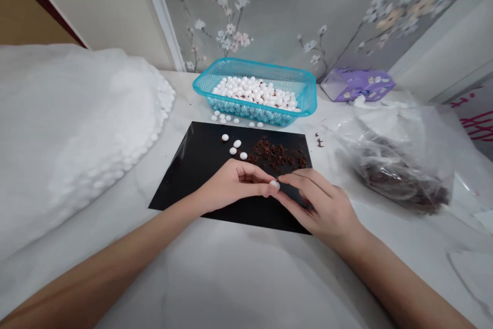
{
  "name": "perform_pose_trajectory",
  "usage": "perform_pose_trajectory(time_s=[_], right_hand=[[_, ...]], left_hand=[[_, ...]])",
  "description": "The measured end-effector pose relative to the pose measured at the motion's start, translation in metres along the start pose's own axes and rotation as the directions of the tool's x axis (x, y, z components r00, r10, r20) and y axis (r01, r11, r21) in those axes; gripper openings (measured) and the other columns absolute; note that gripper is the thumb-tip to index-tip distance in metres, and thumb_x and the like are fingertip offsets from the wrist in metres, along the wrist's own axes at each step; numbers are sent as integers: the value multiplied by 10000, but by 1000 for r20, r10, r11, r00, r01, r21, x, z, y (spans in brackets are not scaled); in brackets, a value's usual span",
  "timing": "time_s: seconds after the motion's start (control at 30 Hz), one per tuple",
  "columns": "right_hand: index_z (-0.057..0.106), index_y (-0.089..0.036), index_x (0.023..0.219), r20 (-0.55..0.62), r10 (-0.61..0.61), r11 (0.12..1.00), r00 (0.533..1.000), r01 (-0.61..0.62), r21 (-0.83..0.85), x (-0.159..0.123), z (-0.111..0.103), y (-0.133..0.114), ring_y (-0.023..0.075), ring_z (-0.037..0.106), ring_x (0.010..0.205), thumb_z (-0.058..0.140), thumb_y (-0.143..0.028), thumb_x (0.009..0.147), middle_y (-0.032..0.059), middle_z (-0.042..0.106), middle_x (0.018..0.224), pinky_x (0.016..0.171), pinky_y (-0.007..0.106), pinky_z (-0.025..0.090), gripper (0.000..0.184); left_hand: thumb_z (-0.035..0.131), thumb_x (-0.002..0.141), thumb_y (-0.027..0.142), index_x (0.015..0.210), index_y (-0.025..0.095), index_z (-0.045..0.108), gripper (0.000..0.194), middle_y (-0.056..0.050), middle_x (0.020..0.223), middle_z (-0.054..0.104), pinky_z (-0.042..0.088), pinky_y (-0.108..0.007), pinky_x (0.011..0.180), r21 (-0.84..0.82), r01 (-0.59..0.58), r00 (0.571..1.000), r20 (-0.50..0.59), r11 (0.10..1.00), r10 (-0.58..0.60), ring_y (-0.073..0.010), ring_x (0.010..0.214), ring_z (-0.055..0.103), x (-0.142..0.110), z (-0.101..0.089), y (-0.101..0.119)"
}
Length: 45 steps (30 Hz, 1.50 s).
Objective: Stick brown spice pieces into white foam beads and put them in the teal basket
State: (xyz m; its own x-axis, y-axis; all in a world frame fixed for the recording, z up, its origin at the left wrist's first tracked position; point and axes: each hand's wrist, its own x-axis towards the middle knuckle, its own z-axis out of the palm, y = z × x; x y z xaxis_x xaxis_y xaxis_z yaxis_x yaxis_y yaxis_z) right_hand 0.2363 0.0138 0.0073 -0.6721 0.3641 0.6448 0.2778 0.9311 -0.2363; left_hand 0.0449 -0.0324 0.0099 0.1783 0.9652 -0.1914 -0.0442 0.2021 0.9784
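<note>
Over a black rectangular mat (181, 175), my left hand (231, 185) pinches a small white ball (275, 184) between thumb and fingers. My right hand (323, 206) meets it from the other side, its index fingertip and thumb at the ball; a tiny dark speck shows by that fingertip. Several loose white balls (237, 143) lie on the mat beyond my left hand. Just beyond my fingers spreads a pile of small reddish-brown pieces (275, 153).
A blue plastic basket (204, 84) of white balls, some with brown bits, stands behind the mat. More balls lie before it. A large white bag (77, 129) is at left. At right are a clear bag (400, 165) with dark contents and a purple packet (358, 84).
</note>
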Motion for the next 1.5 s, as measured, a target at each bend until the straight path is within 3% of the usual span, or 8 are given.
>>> perform_pose_trajectory(time_s=[0.53, 0.77, 0.87, 0.93, 1.07, 1.27, 1.37, 1.5], right_hand=[[521, -172, 959, 58, 44, 999, 997, -43, -10, -2, 4, -4, 114, 598, 680, 482, -193, 889, 44, 613, 815, 477, 203, 461, 83], [520, -156, 959, 50, 40, 998, 998, -38, -43, -1, 6, -6, 122, 597, 686, 485, -187, 887, 52, 604, 804, 481, 207, 458, 85], [528, -167, 946, 40, 58, 998, 997, -57, -34, -1, 3, -4, 104, 597, 662, 519, -197, 870, 36, 609, 811, 460, 192, 444, 82], [528, -171, 969, 52, 115, 993, 992, -114, -30, 0, 0, -1, 111, 607, 677, 552, -246, 851, 40, 613, 845, 454, 195, 445, 141], [540, -180, 1027, 106, 273, 960, 956, -263, -100, 1, -4, 5, 136, 618, 660, 577, -338, 821, 53, 608, 901, 446, 229, 452, 263], [593, -194, 980, 144, 424, 886, 894, -376, -273, -2, -1, 12, 144, 610, 629, 532, -353, 837, 40, 603, 933, 473, 262, 451, 223], [604, -205, 1022, 183, 437, 874, 880, -368, -319, -3, 2, 12, 137, 606, 614, 516, -372, 845, 31, 596, 953, 450, 260, 431, 258], [617, -247, 1062, 223, 389, 891, 894, -304, -336, -4, 6, 9, 114, 588, 560, 471, -378, 875, 10, 599, 936, 414, 248, 399, 270]], left_hand=[[718, 673, 217, 791, 153, 708, 135, 3, 696, 690, 501, -230, 730, 5, 10, 1000, 9, 1000, -10, -97, 683, 632, 0, 1, 4], [708, 686, 238, 800, 139, 699, 151, -1, 681, 676, 487, -220, 706, 56, 1, 1000, 7, 998, -1, -95, 675, 617, 1, 2, 5], [672, 724, 283, 844, 142, 681, 185, -18, 758, 684, 485, -220, 686, 160, -58, 998, 1, 985, 59, -110, 715, 619, -1, 4, 5], [622, 765, 322, 860, 152, 668, 200, -24, 799, 678, 465, -204, 624, 354, -139, 988, -8, 925, 152, -110, 708, 604, -2, 5, 5], [529, 821, 381, 892, 186, 649, 240, -17, 784, 648, 428, -216, 583, 759, -216, 948, 12, 614, 319, -112, 665, 564, -5, 1, 6], [438, 869, 332, 968, 210, 619, 240, -27, 921, 640, 434, -247, 679, 946, -195, 914, 80, 258, 398, -155, 853, 594, -4, -7, 3], [454, 860, 345, 1024, 206, 616, 269, -32, 930, 626, 434, -243, 645, 966, -188, 902, 97, 180, 420, -156, 836, 592, -5, -7, 3], [477, 844, 400, 1069, 191, 603, 331, -44, 936, 626, 452, -260, 723, 970, -146, 861, 28, 193, 509, -176, 885, 574, -5, -14, 8]])
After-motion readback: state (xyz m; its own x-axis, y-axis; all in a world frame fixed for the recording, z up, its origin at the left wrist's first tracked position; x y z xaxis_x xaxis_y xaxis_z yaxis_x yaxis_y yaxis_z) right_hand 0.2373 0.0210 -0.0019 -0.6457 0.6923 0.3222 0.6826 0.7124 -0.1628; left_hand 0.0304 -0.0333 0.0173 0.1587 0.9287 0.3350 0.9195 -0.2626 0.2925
